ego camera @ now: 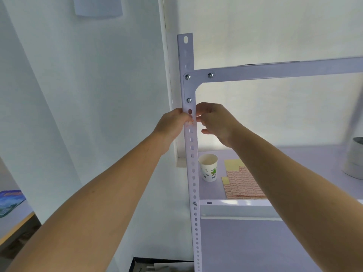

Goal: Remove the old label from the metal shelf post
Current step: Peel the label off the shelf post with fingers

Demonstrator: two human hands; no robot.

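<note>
A white perforated metal shelf post (193, 173) runs upright through the middle of the view. A small reddish label (190, 121) sticks to its front face just below an oval hole. My left hand (172, 124) reaches in from the left, its fingertips pinching the label against the post. My right hand (216, 122) sits on the post's right side at the same height, fingers curled, its fingertips close to the label's right edge. Whether the right hand touches the label is unclear.
On the shelf board (235, 205) behind the post stand a paper cup (208, 166) and sheets of red-printed labels (243, 183) on yellow backing. A grey cylinder (355, 158) stands at far right. A horizontal beam (275, 70) crosses above. A table (11, 216) lies at lower left.
</note>
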